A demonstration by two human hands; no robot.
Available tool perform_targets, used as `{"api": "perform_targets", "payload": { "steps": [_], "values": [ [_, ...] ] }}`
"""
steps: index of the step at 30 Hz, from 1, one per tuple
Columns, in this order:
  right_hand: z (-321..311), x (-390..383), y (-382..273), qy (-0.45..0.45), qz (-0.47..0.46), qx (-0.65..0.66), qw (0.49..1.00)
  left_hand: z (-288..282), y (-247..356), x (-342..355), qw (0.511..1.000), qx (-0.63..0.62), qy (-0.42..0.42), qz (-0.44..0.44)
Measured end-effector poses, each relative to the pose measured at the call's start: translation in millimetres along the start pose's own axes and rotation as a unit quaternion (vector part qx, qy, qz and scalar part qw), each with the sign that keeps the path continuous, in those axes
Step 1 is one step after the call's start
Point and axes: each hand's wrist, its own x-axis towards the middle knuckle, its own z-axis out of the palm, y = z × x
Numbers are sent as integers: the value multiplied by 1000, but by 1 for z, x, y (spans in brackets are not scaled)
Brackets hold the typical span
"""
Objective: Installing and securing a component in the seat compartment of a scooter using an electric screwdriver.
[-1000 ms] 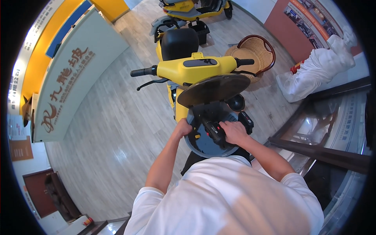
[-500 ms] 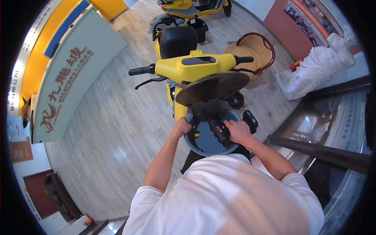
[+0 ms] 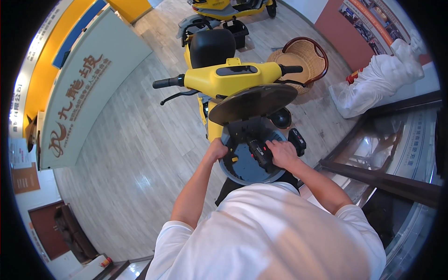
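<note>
In front of me stands a yellow scooter (image 3: 200, 80) with a round grey-blue bucket-like basket (image 3: 241, 173) at its front. A dark oval lid (image 3: 254, 105) tilts up between the basket and the handlebars. My left hand (image 3: 217, 150) is closed on the basket's left rim. A black cordless drill (image 3: 260, 155) with a red button is in my right hand (image 3: 283, 153), whose fingers wrap its handle. The drill's body lies over the basket, and its battery pack sticks out to the right. A small yellow piece (image 3: 234, 159) shows inside the basket; the drill's tip is hard to make out.
A wicker basket chair (image 3: 303, 65) with a dark wooden rim stands beyond the right handlebar. Another yellow scooter (image 3: 224, 9) is farther back. A curved white counter (image 3: 93, 88) is on the left, a white statue (image 3: 378, 81) and glass cases (image 3: 368, 144) on the right.
My right hand and the drill have shifted very slightly up and left. My left hand stays on the rim, and the scooter has not visibly moved.
</note>
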Motion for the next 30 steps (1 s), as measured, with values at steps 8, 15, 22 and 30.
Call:
{"api": "perform_targets", "payload": {
  "steps": [8, 15, 22, 30],
  "values": [
    [6, -1, 3, -1, -7, 2, 1000, -1, 2, -2, 1000, 11, 0, -3],
    [6, -1, 2, -6, -5, -1, 1000, -2, 1, 0, 1000, 8, -4, -6],
    [5, -1, 0, 3, -4, -2, 1000, -4, 6, -5, 1000, 10, -8, -18],
    [9, -1, 3, 16, -9, -1, 1000, -5, 10, -8, 1000, 16, 3, -18]
  ]
}}
